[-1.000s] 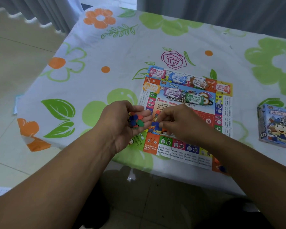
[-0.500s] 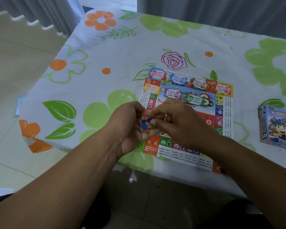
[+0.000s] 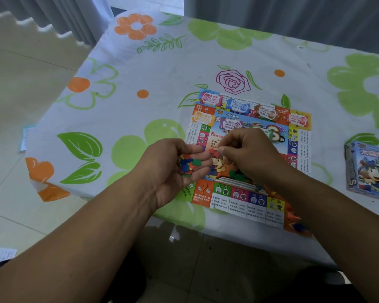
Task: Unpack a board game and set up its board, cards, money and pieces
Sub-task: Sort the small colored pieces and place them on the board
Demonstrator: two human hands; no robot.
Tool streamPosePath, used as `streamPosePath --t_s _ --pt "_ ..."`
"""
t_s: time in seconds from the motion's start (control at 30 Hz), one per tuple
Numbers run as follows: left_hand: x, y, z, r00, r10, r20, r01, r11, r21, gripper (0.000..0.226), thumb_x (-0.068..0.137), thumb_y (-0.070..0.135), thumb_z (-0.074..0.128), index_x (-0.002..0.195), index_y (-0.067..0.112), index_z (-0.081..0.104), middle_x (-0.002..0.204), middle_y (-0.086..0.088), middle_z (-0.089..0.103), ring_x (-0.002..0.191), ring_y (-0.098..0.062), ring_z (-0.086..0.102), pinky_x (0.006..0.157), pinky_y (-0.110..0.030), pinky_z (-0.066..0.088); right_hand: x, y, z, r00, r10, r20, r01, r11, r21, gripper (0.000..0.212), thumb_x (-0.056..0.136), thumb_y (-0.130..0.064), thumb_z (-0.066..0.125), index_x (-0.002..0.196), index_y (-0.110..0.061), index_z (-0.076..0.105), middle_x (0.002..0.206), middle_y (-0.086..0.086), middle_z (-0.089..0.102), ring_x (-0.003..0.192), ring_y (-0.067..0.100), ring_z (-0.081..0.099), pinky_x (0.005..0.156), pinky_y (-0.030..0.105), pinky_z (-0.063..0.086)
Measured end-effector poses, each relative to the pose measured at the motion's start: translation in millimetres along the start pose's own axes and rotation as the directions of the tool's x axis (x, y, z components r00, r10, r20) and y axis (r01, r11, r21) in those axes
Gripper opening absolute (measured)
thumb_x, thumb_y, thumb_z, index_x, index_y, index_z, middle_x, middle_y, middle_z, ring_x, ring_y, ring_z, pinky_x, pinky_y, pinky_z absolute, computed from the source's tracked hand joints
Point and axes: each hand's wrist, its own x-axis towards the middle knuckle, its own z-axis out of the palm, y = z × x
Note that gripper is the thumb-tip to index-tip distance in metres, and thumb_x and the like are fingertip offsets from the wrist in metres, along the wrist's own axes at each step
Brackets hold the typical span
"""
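The colourful paper game board (image 3: 232, 200) lies flat near the table's front edge. Several stacks of paper money (image 3: 239, 104) sit along its far side. My left hand (image 3: 173, 169) is cupped palm up at the board's left edge and holds a heap of small coloured plastic pieces (image 3: 188, 165). My right hand (image 3: 247, 154) hovers over the board's middle and pinches a small red piece (image 3: 212, 151) between thumb and fingertips. A few green pieces (image 3: 239, 176) lie on the board under that hand. More orange and blue pieces (image 3: 293, 217) lie at the board's near right corner.
The blue game box (image 3: 370, 171) stands at the right edge of the table. A floral tablecloth (image 3: 140, 84) covers the table, whose front edge runs just below the board. Grey curtains hang behind. Paper slips (image 3: 0, 254) lie on the tiled floor at left.
My right hand has lifted out of my left palm with a red piece and moved a little right over the board. My left hand stays cupped with the pieces.
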Motion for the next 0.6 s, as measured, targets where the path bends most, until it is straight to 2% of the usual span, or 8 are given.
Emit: streamPosePath --t_s 0.13,0.23,0.4,0.5,0.6 --pt "-1.2 1.1 -3.2 1.0 0.01 -0.01 -0.01 1.0 -0.007 0.033 0.089 0.0 0.035 0.106 -0.002 0.063 0.106 -0.022 0.073 0.089 -0.031 0.073 0.075 -0.038 0.061 5.7 7.7 6.6 1.0 0.023 0.019 -0.022 0.996 -0.089 0.009 0.092 -0.012 0.07 0.083 -0.014 0.069 0.067 0.003 0.066 0.06 0.014 0.06 0.063 0.034 0.054" --pt "-2.0 1.0 -3.9 1.0 0.014 -0.008 -0.015 1.0 -0.011 0.034 0.087 -0.001 0.034 0.108 -0.003 0.061 0.11 -0.024 0.071 0.086 -0.03 0.072 0.074 -0.037 0.061 7.9 8.7 9.2 1.0 0.014 0.004 -0.013 0.992 -0.125 0.009 0.092 -0.012 0.069 0.084 -0.016 0.069 0.069 -0.002 0.064 0.063 0.012 0.06 0.061 0.03 0.05" --pt "-2.1 0.3 -3.3 1.0 0.023 -0.018 -0.023 1.0 0.001 0.033 0.087 -0.001 0.034 0.103 -0.003 0.062 0.106 -0.024 0.072 0.086 -0.03 0.072 0.078 -0.039 0.06 4.7 3.0 6.6 0.99 -0.076 -0.119 0.053 0.982 -0.183 0.011 0.093 -0.007 0.064 0.095 -0.015 0.071 0.088 -0.006 0.066 0.081 0.004 0.06 0.07 0.022 0.049" --pt "-1.2 -0.3 -2.3 1.0 0.027 0.004 -0.027 1.0 0.008 0.034 0.086 -0.002 0.033 0.1 -0.003 0.064 0.103 -0.023 0.073 0.09 -0.032 0.072 0.083 -0.039 0.059 -2.4 -6.8 3.3 0.982 -0.155 -0.106 0.141 0.981 -0.13 0.007 0.091 -0.011 0.067 0.091 -0.015 0.072 0.082 -0.008 0.066 0.068 -0.002 0.057 0.062 0.013 0.043" --pt "-0.1 -1.1 -0.7 0.999 0.025 0.039 -0.025 1.0 0.012 0.038 0.085 -0.002 0.033 0.104 -0.006 0.065 0.098 -0.023 0.072 0.088 -0.032 0.071 0.08 -0.037 0.061 -12.4 -17.8 0.1 0.966 -0.259 0.01 0.259 0.966 0.002 0.002 0.089 -0.016 0.072 0.091 -0.015 0.073 0.074 -0.005 0.066 0.06 0.0 0.056 0.058 0.015 0.044"
